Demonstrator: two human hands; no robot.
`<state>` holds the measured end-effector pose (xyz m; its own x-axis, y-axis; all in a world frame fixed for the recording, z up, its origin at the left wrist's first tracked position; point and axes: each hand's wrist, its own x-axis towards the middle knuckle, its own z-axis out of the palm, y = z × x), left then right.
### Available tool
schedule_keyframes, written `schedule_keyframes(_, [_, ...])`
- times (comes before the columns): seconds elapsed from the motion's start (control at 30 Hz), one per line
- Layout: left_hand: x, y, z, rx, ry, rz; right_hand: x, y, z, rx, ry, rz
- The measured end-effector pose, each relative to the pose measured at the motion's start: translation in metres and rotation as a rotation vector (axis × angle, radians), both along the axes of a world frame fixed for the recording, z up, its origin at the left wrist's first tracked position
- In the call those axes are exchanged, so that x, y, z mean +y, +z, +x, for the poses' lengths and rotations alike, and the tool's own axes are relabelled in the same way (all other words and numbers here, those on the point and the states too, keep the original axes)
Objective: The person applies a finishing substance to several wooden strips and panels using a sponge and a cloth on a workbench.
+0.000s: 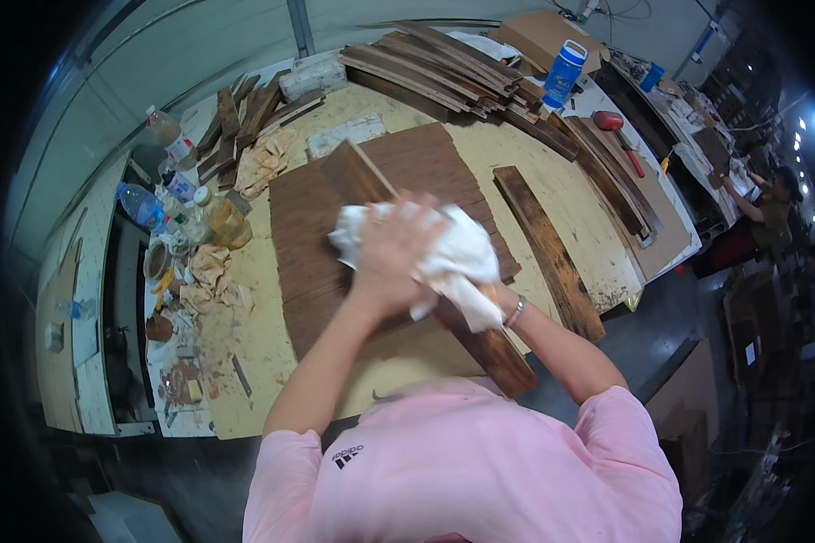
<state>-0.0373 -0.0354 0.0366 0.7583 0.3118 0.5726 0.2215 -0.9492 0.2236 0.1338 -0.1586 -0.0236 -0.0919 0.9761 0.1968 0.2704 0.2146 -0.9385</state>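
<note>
A dark brown wooden plank (493, 355) lies slantwise in front of me, its near end reaching past the table's front edge. My left hand (394, 258), smeared by motion, presses a bunched white cloth (462, 249) onto the plank's middle, fingers over the cloth. At the plank's right edge is my right hand (496, 294), a bracelet round its wrist. The cloth drapes over most of that hand and hides its fingers. Beneath the plank is a wide brown wooden panel (303, 262), lying on the yellowish tabletop (349, 398).
Another dark plank (552, 253) lies to the right. Stacked wooden strips (426, 68) fill the back. Several bottles (226, 222) and crumpled rags (213, 271) crowd the left. A blue water bottle (564, 74) stands at the back right, and a person (770, 213) works beyond.
</note>
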Motion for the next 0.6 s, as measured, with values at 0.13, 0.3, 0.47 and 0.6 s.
schedule_keyframes(0.13, [0.083, -0.024, -0.012, -0.393, 0.103, -0.362, -0.038, 0.045, -0.015, 0.653, -0.064, -0.804])
schedule_keyframes(0.3, [0.089, -0.044, -0.064, -0.553, 0.387, -0.727, -0.066, 0.033, 0.032, 0.038, -0.41, -0.508])
schedule_keyframes(0.47, [0.036, -0.073, -0.084, -0.341, 0.375, -0.907, -0.067, 0.009, 0.114, -0.872, -1.052, -0.352])
schedule_keyframes(0.6, [0.02, -0.081, -0.089, -0.429, 0.388, -0.937, -0.061, -0.028, 0.143, -1.104, -1.182, -0.472])
